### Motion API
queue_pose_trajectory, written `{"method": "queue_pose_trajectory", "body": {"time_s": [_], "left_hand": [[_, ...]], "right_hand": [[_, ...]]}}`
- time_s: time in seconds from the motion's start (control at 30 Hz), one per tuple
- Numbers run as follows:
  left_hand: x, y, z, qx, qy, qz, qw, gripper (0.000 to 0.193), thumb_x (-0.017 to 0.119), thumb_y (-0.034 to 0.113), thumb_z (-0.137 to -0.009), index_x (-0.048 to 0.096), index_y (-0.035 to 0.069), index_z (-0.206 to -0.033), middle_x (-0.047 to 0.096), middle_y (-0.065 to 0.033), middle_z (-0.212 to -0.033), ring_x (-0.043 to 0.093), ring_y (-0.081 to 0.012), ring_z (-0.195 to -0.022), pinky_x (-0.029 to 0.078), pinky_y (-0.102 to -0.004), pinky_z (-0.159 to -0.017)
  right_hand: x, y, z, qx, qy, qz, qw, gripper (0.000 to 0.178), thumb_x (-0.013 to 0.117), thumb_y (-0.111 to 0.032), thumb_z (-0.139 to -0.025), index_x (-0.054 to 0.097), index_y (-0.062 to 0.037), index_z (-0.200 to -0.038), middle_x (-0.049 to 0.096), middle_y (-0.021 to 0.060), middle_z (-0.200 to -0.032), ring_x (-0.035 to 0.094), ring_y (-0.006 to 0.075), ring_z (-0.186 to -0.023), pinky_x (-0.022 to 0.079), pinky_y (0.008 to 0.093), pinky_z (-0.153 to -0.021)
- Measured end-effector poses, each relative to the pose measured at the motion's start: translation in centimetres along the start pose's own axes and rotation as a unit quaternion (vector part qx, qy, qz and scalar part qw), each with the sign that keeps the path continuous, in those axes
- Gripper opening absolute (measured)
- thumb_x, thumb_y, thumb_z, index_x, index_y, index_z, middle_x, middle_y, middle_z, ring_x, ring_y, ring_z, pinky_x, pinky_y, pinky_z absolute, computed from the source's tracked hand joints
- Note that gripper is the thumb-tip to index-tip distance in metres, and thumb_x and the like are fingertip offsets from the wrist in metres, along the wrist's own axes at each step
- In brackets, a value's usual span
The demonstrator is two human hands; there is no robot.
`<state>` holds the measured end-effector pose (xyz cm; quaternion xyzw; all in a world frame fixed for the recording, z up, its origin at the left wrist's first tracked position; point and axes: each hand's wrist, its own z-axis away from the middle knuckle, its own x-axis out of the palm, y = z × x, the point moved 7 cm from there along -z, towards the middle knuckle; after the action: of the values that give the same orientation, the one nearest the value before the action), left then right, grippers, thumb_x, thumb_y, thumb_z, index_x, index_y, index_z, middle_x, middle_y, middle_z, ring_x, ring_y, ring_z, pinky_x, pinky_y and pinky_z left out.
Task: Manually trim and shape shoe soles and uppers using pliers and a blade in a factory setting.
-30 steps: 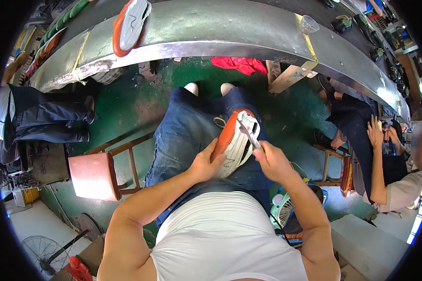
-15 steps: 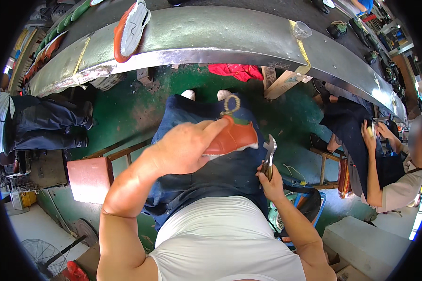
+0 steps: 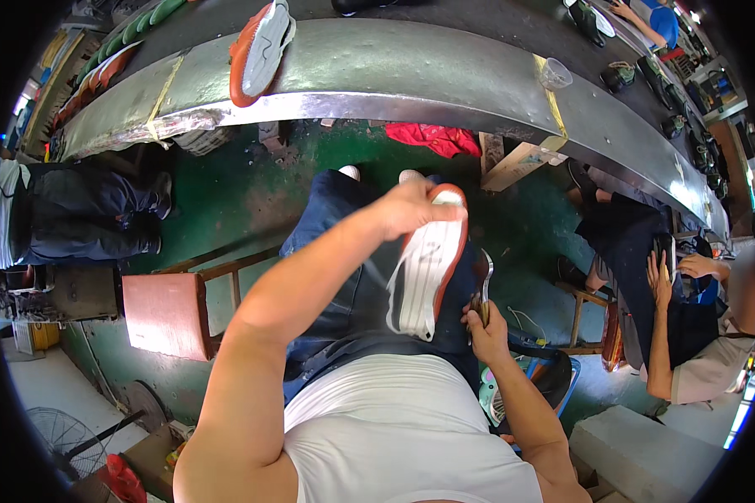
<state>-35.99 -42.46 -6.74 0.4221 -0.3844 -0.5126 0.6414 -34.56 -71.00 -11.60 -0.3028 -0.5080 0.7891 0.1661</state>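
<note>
My left hand is closed around one end of an orange-brown leather shoe upper. Its white underside faces up over my lap, with a dark mark and loose pale strips at the lower end. The side toward my legs is hidden. Just to the right, my right hand grips the handles of metal lasting pliers, their curved head pointing away from me and apart from the shoe. On the bench edge ahead lies a similar orange shoe, white underside showing.
A metal-edged bench crosses ahead, carrying a clear plastic cup and dark shoes at right. A padded stool stands left, a fan lower left. One co-worker sits right; another person's legs show left.
My left hand has turned the shoe over, from its brown side showing to its white underside, and raised one end away from me. My right hand still holds the pliers in nearly the same place.
</note>
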Motion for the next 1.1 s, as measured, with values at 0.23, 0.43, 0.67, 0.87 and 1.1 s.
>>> {"method": "queue_pose_trajectory", "body": {"time_s": [0.23, 0.43, 0.67, 0.87, 1.1], "left_hand": [[0.4, -8.6, -0.6, -0.155, 0.046, 0.223, 0.961, 0.053, 0.053, 0.048, -0.102, 0.064, 0.0, -0.122, 0.072, -0.011, -0.105, 0.07, -0.0207, -0.093, 0.056, -0.0379, -0.089], [2.0, -12.7, 3.4, -0.191, 0.106, 0.228, 0.949, 0.063, 0.038, 0.056, -0.105, 0.067, 0.002, -0.123, 0.071, -0.0099, -0.112, 0.067, -0.0196, -0.1, 0.053, -0.0365, -0.091], [4.4, -12.5, 9.0, -0.086, 0.047, 0.249, 0.963, 0.057, 0.025, 0.04, -0.111, 0.038, 0.003, -0.152, 0.051, -0.0138, -0.146, 0.049, -0.0206, -0.13, 0.036, -0.0324, -0.113], [5.8, -11.9, 10.4, -0.045, 0.112, 0.136, 0.983, 0.062, 0.022, 0.041, -0.111, 0.018, 0.003, -0.159, 0.038, -0.0127, -0.156, 0.038, -0.0213, -0.142, 0.029, -0.0333, -0.118], [5.1, -11.6, 10.6, -0.027, 0.076, 0.29, 0.954, 0.07, 0.039, 0.044, -0.108, 0.012, 0.006, -0.16, 0.036, -0.0121, -0.157, 0.035, -0.0203, -0.143, 0.027, -0.0332, -0.119]], "right_hand": [[0.0, -0.6, 0.0, -0.012, -0.038, 0.047, 0.998, 0.025, 0.059, -0.015, -0.097, 0.057, -0.0006, -0.118, 0.065, 0.0056, -0.091, 0.06, 0.0105, -0.078, 0.049, 0.0269, -0.069], [-0.7, -6.5, -0.2, -0.097, -0.124, 0.146, 0.977, 0.037, 0.063, -0.014, -0.092, 0.057, 0.0023, -0.124, 0.068, 0.018, -0.096, 0.067, 0.0353, -0.088, 0.052, 0.0398, -0.081], [1.0, -10.2, -2.0, -0.157, -0.249, 0.205, 0.933, 0.051, 0.063, -0.015, -0.092, 0.048, 0.0096, -0.134, 0.066, 0.0263, -0.111, 0.065, 0.0423, -0.102, 0.052, 0.0434, -0.087], [2.7, -13.1, -3.5, -0.05, -0.387, 0.416, 0.822, 0.028, 0.06, -0.017, -0.094, 0.054, 0.0081, -0.103, 0.067, 0.0273, -0.092, 0.066, 0.0444, -0.088, 0.051, 0.0506, -0.078], [5.3, -8.6, -2.8, -0.077, -0.261, 0.29, 0.918, 0.025, 0.062, -0.02, -0.093, 0.059, 0.0016, -0.106, 0.068, 0.0225, -0.092, 0.065, 0.0444, -0.085, 0.051, 0.0507, -0.077]]}}
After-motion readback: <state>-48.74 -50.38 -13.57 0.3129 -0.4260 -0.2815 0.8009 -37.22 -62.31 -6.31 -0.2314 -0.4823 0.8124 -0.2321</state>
